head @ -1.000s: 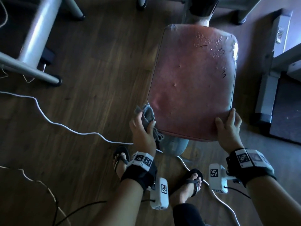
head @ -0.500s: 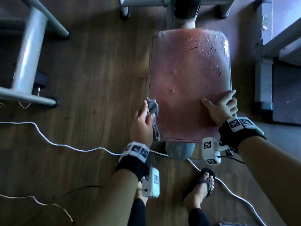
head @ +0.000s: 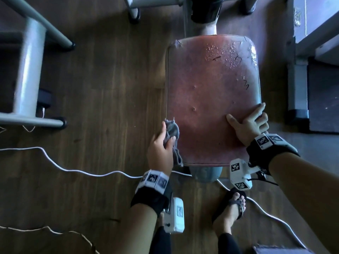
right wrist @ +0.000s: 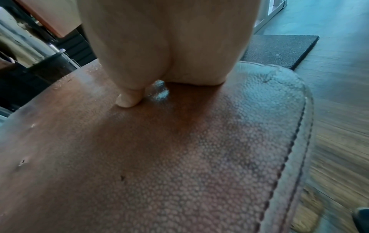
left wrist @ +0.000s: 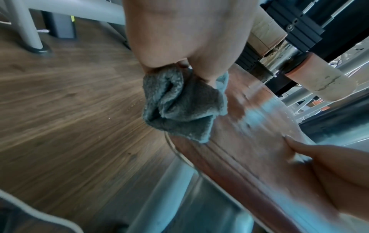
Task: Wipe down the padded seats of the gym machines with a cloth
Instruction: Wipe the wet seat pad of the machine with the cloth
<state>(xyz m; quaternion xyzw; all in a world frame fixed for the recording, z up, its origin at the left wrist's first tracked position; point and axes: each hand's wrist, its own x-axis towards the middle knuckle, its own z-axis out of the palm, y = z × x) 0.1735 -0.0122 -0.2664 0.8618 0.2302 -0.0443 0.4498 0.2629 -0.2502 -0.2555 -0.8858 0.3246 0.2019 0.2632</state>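
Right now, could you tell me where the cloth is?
In the head view, the cloth is bunched in the left hand at the seat's left edge.

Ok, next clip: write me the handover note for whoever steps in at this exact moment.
Left hand: grips the bunched grey cloth at the left edge of the red padded seat, near the front corner.
Right hand: flat on the seat's right front area, fingers reaching the right edge, holding nothing; it seems to brace the seat.
Done: cannot tell how much has been wiped.
Left: droplets sit on the far part of the seat, so that area looks unwiped. Probably sweep the cloth across to the far end, then go on to the other machines' seats.
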